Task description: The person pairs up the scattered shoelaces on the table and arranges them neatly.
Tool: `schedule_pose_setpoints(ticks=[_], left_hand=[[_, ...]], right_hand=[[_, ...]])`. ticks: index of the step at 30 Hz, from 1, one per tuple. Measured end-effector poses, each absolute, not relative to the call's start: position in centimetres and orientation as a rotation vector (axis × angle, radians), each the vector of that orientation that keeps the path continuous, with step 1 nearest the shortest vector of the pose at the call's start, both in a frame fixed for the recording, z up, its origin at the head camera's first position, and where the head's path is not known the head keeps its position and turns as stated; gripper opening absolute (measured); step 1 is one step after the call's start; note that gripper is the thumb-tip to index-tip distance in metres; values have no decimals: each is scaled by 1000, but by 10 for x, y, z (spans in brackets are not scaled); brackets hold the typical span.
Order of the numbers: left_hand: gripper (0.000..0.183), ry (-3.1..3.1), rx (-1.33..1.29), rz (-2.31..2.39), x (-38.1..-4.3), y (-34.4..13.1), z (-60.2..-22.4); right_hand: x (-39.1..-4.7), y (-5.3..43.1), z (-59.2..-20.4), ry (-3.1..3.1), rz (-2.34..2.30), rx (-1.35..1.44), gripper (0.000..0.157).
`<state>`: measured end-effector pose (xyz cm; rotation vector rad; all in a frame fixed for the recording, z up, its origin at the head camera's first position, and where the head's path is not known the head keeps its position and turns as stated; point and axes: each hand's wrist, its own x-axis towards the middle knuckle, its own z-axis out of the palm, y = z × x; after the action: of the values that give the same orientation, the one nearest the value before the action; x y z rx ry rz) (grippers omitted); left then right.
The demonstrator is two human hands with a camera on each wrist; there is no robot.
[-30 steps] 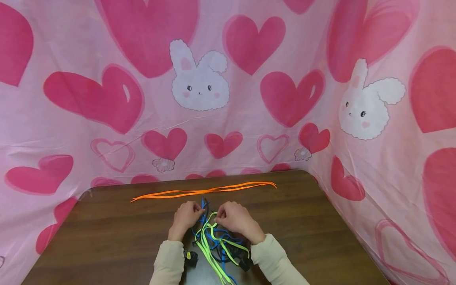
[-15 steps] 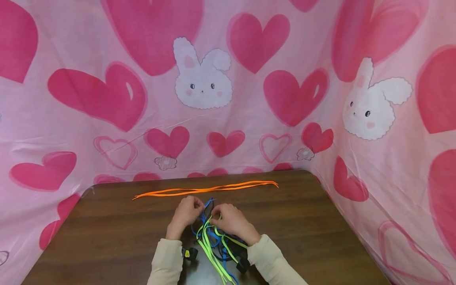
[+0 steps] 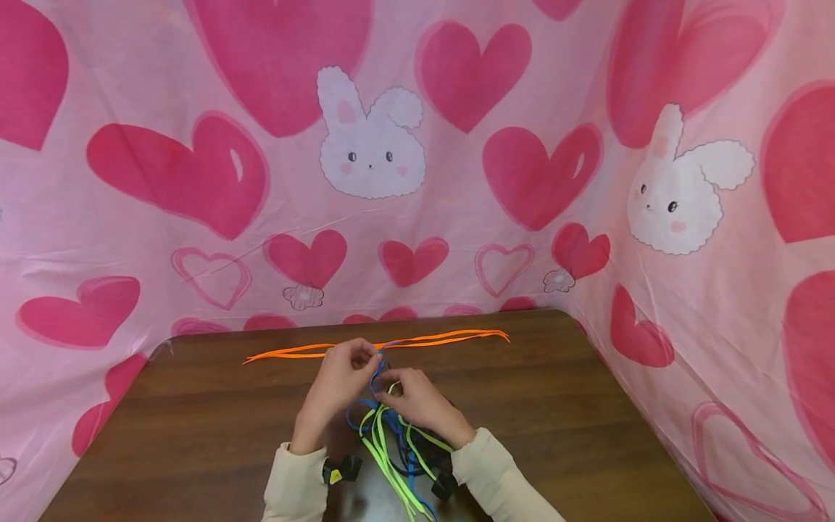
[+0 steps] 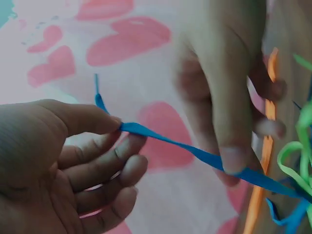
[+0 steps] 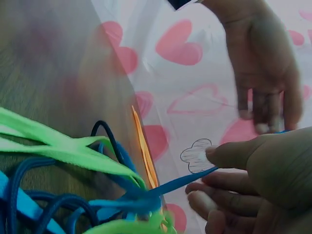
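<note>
Hands, two, left hand [image 3: 339,370] and right hand [image 3: 417,399] both pinching one blue lace [image 4: 195,153], two orange laces [image 3: 391,343] beyond.

Dark wooden table [image 3: 196,428] seen at centre, rounded far corners. Orange laces [image 3: 430,338] laid out straight, left to right, near far table edge. Pink cloth [image 3: 130,239] hung behind table and along right side, printed with red hearts. White bunny print [image 3: 370,156] noted at far centre, second bunny print [image 3: 678,192] at right.
</note>
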<state>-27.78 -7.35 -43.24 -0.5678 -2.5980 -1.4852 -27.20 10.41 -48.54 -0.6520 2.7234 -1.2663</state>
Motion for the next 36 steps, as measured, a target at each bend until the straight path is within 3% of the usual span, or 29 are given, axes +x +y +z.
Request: schedule_pose_setpoints(ticks=[5, 12, 30, 36], left_hand=[[4, -2392, -649, -1554, -266, -71, -417], [13, -2036, -646, -1551, -255, -78, -401], [24, -1395, -194, -1764, -257, -123, -388], [10, -1498, -225, -1656, -259, -129, -391]], right_hand=[[-271, 104, -480, 2681, -1380, -732, 11], [-268, 112, -465, 2644, -1438, -793, 9], [-250, 165, -414, 2675, -1462, -789, 8], [-244, 175, -405, 2717, -1450, -790, 6]])
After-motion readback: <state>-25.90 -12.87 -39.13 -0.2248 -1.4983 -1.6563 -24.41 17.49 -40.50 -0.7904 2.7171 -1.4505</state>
